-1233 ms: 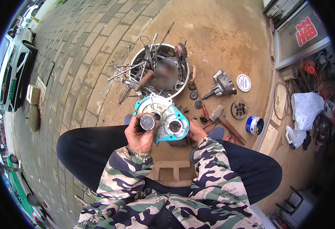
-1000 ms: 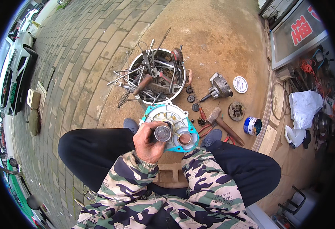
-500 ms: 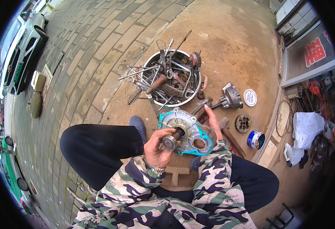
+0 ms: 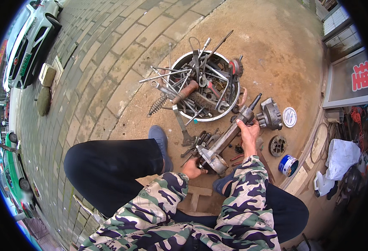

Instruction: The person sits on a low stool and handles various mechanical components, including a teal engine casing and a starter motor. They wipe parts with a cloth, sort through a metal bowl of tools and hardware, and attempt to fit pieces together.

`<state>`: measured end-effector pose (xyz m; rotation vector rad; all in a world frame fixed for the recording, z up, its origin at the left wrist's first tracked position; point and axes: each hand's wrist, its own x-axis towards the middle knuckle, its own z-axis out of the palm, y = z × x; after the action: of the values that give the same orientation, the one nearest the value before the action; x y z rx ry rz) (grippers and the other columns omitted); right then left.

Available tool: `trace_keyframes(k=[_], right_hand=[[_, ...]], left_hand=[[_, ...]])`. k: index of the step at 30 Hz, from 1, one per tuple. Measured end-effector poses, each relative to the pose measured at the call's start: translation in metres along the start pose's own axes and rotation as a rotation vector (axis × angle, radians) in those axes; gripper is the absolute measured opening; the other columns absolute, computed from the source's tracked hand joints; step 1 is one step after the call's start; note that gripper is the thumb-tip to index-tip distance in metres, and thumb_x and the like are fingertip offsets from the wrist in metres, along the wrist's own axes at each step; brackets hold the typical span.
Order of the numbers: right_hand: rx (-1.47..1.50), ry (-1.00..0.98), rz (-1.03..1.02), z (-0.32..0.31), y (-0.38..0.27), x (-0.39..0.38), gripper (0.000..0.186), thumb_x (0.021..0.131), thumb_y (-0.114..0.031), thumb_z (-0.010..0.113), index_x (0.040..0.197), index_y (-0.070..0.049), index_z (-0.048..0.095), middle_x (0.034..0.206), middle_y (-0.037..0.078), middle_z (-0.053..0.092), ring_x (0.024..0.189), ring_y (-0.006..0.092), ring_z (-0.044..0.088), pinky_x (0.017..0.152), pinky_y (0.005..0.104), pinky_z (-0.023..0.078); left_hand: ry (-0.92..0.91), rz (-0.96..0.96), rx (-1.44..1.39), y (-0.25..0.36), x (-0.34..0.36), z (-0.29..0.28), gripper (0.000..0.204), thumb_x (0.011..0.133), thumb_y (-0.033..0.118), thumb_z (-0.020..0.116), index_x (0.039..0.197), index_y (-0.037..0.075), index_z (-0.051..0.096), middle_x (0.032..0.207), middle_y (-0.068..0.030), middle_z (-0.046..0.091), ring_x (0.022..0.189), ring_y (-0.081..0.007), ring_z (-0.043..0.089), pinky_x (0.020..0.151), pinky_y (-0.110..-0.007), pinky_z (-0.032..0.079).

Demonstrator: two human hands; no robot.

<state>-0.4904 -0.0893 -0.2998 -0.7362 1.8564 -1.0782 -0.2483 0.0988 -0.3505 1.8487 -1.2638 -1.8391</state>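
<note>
A grey metal housing (image 4: 211, 160) with a long tubular neck (image 4: 228, 136) lies slantwise between my hands, seen from its side. A shaft end sticks out past the far right of the neck. My right hand (image 4: 249, 134) is closed around the neck near that end, thumb on top. Close to the housing's near left face, my left hand (image 4: 193, 168) is curled around a dark cylindrical metal part (image 4: 200, 162). Most of that part and my left fingertips are hidden by the hand and the housing.
Ahead stands a round tub (image 4: 184, 116) heaped with wrenches, sockets and brushes. Loose tools (image 4: 200, 140) lie below the housing. To the right are a finned metal casting (image 4: 271, 113), a round metal piece (image 4: 277, 145), a white lid (image 4: 289, 117) and a blue can (image 4: 288, 165).
The housing has been turned, so its teal-edged face no longer faces me and its long neck now shows. My right hand has moved right and my left hand slightly right and down.
</note>
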Motion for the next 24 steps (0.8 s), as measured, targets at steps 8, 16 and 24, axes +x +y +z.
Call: trace_keyframes(k=[8, 16, 24], right_hand=[[-0.637, -0.164, 0.139, -0.036, 0.028, 0.018, 0.065, 0.081, -0.035, 0.082, 0.127, 0.007, 0.065, 0.108, 0.02, 0.074, 0.098, 0.0294, 0.073, 0.076, 0.0427, 0.06], [-0.897, -0.377, -0.388, -0.083, -0.205, -0.015, 0.043, 0.09, -0.024, 0.073, 0.121, 0.006, 0.067, 0.095, 0.023, 0.074, 0.09, 0.0352, 0.073, 0.083, 0.0406, 0.057], [-0.899, -0.278, -0.527, -0.135, -0.275, -0.158, 0.049, 0.084, -0.001, 0.076, 0.13, 0.006, 0.061, 0.101, 0.016, 0.071, 0.085, 0.0228, 0.071, 0.079, 0.0341, 0.056]], left_hand=[[0.416, -0.088, 0.256, 0.087, 0.01, -0.068, 0.015, 0.086, 0.016, 0.067, 0.089, 0.003, 0.074, 0.09, -0.0258, 0.073, 0.096, -0.0438, 0.072, 0.085, -0.05, 0.056], [0.619, 0.204, -0.66, 0.134, 0.07, -0.135, 0.037, 0.094, 0.001, 0.056, 0.13, -0.008, 0.056, 0.119, -0.0159, 0.066, 0.098, -0.0192, 0.068, 0.081, -0.03, 0.056], [0.829, 0.264, -0.15, 0.166, 0.081, -0.135, 0.044, 0.084, 0.013, 0.07, 0.125, -0.001, 0.066, 0.097, -0.011, 0.074, 0.087, -0.0186, 0.071, 0.082, -0.032, 0.056]])
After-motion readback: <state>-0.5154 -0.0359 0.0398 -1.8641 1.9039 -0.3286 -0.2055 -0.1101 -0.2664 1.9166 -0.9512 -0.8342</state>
